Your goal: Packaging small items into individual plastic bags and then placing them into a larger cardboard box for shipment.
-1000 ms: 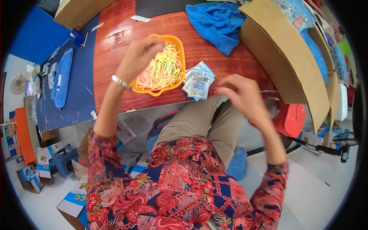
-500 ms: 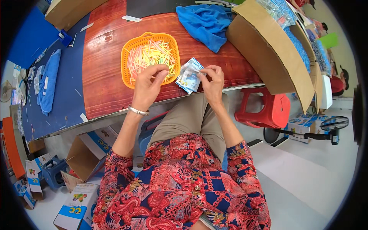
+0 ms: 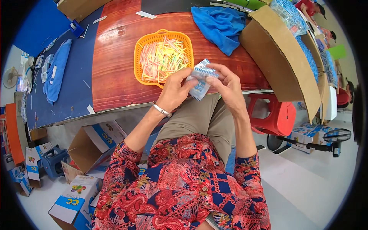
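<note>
**Hands holding a small packet above the table edge**

Head view. Both hands meet at the centre of the frame, just above the near edge of a reddish wooden table. The left hand, with a metal bracelet at the wrist, is closed on the left side of a small blue-and-white plastic packet; the right hand grips the packet's right side with bent fingers. The packet is tilted and held clear of the tabletop, just right of an orange plastic basket. The basket stands on the table at upper centre and holds a heap of thin yellow, pink and green sticks; whether they are straws or picks cannot be told at this size. A crumpled blue cloth lies on the table at upper right, beside a long open cardboard box that runs down the right of the frame. A red plastic stool stands below the box. At lower left, open cartons sit on the floor. A dark blue mat covers the surface left of the wood, with a second blue cloth on it.
</note>
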`<state>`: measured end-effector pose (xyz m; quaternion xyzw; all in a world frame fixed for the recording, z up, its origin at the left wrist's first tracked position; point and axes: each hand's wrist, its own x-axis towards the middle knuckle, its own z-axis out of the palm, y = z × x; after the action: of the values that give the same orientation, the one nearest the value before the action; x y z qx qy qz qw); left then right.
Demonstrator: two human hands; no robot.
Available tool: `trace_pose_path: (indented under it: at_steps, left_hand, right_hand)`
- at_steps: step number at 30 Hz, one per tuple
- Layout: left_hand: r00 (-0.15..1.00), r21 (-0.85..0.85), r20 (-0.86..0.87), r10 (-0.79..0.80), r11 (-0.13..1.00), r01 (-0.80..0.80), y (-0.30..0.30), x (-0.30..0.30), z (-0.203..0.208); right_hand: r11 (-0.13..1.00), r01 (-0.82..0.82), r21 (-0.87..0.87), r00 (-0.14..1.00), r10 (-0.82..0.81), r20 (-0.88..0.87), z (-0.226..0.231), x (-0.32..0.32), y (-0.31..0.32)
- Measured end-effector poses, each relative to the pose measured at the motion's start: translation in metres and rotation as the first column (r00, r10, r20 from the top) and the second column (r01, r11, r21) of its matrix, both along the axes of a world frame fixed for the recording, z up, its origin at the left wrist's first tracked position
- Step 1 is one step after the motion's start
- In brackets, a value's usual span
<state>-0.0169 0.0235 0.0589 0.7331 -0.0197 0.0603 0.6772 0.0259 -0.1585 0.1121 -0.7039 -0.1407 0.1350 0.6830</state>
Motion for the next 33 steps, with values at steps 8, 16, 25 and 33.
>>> trace_pose_path:
  at_steps: [8,16,25,33]
  left_hand:
    - [0.983,-0.17,-0.088,0.164,0.969,-0.177,0.018,-0.035,0.014]
    - [0.877,0.003,-0.043,0.478,0.878,-0.479,0.062,-0.06,0.009]
    - [0.786,0.245,0.186,0.59,0.746,-0.618,0.092,-0.055,-0.002]
    - [0.841,0.492,0.282,0.461,0.683,-0.539,0.092,-0.034,0.014]
  right_hand:
    - [0.973,-0.117,-0.201,0.962,0.161,0.221,-0.009,0.002,0.035]
    - [0.967,-0.122,-0.223,0.959,0.172,0.224,-0.02,0.028,0.102]
    - [0.559,0.515,-0.65,0.514,0.406,0.756,-0.066,0.075,0.165]
    - [0.428,0.447,-0.785,0.515,0.594,0.618,-0.07,0.078,0.169]
